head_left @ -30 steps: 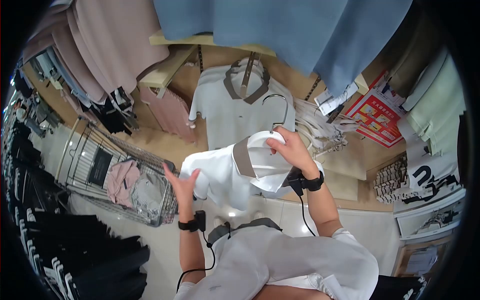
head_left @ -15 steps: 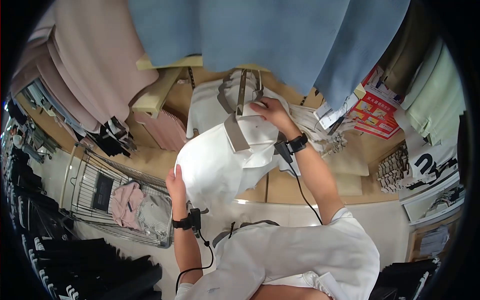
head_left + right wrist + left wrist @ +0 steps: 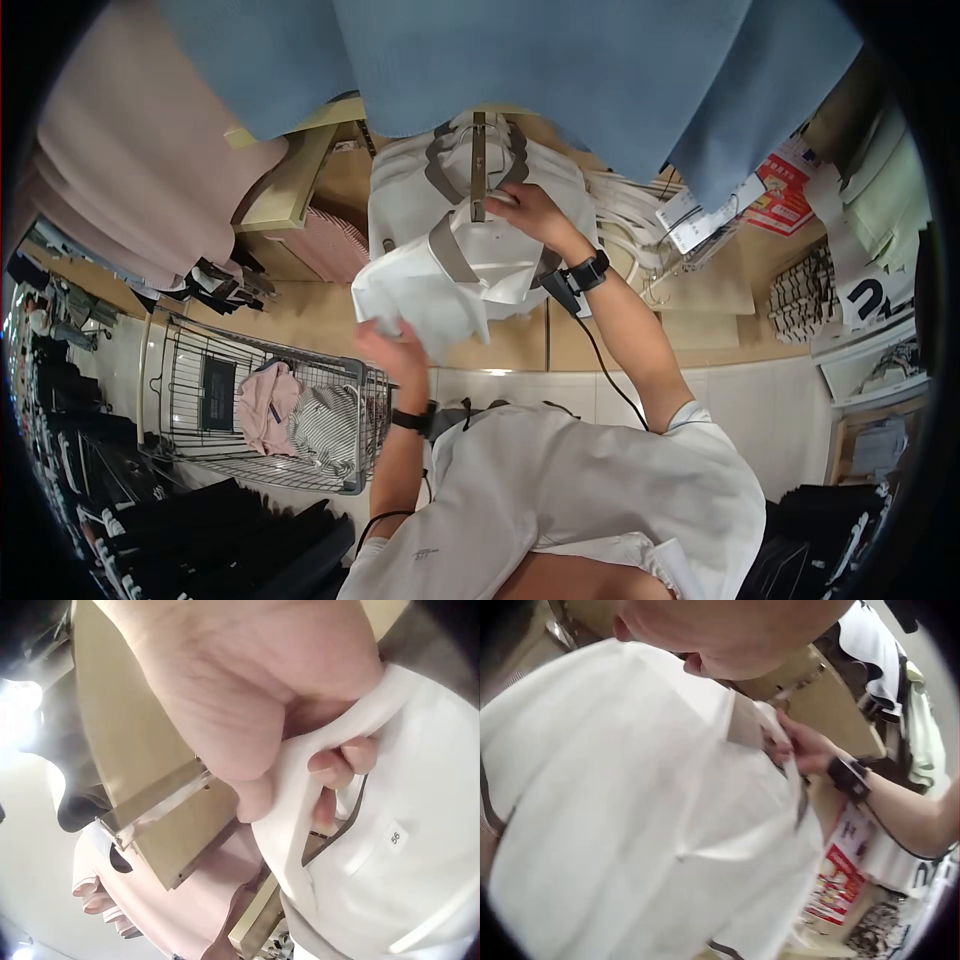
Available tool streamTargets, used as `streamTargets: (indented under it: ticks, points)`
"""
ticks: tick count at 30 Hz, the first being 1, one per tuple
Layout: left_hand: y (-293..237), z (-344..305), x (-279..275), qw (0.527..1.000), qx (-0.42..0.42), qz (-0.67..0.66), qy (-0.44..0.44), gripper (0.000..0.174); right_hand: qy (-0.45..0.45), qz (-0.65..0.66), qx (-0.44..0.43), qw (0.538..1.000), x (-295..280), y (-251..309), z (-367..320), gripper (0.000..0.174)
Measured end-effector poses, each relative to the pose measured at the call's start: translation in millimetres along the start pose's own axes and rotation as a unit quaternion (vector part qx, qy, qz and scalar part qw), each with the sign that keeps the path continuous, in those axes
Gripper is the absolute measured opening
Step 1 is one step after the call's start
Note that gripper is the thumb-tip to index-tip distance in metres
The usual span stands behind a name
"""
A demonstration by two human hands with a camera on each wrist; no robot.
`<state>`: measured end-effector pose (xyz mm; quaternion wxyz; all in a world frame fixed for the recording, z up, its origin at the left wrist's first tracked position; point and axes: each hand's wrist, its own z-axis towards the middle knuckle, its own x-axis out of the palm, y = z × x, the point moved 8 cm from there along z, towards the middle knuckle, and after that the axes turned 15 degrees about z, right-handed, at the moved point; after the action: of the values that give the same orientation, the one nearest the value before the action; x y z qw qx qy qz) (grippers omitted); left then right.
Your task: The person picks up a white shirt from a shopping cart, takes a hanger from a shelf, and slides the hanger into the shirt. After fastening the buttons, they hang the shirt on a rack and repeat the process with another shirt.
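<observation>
My right hand [image 3: 535, 218] grips a white hanger [image 3: 281, 814] at its shoulder, just at the end of the metal display arm [image 3: 478, 170]. On the hanger hangs a white polo shirt [image 3: 405, 285] with a grey-brown collar [image 3: 453, 250]. A small label [image 3: 395, 838] reading 56 shows in the right wrist view. My left hand [image 3: 395, 350], blurred, is raised at the shirt's lower left with fingers spread apart; in the left wrist view the same hand [image 3: 720, 634] overlaps the shirt's top edge. Similar white shirts [image 3: 400, 200] hang behind on the arm.
Blue garments [image 3: 540, 70] hang low overhead, pink ones [image 3: 130, 130] at the left. A shopping cart [image 3: 200, 430] with a pink garment [image 3: 265, 410] and a striped one [image 3: 325, 425] stands at my left. White hangers [image 3: 625, 225] fill a rack at the right, near a red sign [image 3: 785, 195].
My right hand has carried the shirt on its hanger forward and up to the display arm. My left hand came to the shirt's side, then shifted right and slightly down from it.
</observation>
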<state>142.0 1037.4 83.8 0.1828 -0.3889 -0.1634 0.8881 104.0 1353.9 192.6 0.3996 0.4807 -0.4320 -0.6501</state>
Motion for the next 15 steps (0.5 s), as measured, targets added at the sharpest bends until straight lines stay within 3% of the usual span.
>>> streamTargets:
  ticks: [1, 3, 5, 6, 7, 8, 9, 11, 12, 15]
  points:
    - [-12, -16, 18, 0.996, 0.044, -0.062, 0.047, 0.046, -0.004, 0.003, -0.01, 1.0, 1, 2, 2, 0.05]
    - [-39, -45, 64, 0.927, -0.046, -0.234, 0.289, 0.057, -0.023, 0.009, -0.022, 0.999, 5, 3, -2, 0.048]
    - [-62, -53, 87, 0.958, 0.082, -0.173, 0.215, 0.053, -0.037, 0.017, 0.016, 0.999, 5, -3, -3, 0.044]
    - [-62, -54, 107, 0.957, 0.079, -0.174, 0.219, 0.053, -0.035, 0.016, 0.021, 0.999, 8, -1, -5, 0.044]
    - [-57, -58, 142, 0.905, -0.021, -0.293, 0.306, 0.055, -0.03, 0.022, 0.029, 0.999, 9, 3, -7, 0.034]
    - [-55, -68, 172, 0.823, -0.121, -0.403, 0.382, 0.058, -0.025, 0.028, 0.036, 0.999, 12, 5, -9, 0.027]
    - [-54, -71, 186, 0.821, -0.123, -0.403, 0.385, 0.058, -0.025, 0.027, 0.04, 0.998, 16, 2, -11, 0.027]
    - [-56, -61, 196, 0.889, -0.047, -0.325, 0.319, 0.056, -0.054, 0.111, 0.014, 0.992, 17, 2, -13, 0.025]
    - [-51, -65, 202, 0.877, -0.114, -0.3, 0.359, 0.052, -0.056, 0.11, 0.017, 0.992, 19, 3, -14, 0.025]
    - [-46, -58, 191, 0.889, -0.143, -0.24, 0.363, 0.041, -0.072, 0.069, 0.052, 0.994, 20, 0, -14, 0.028]
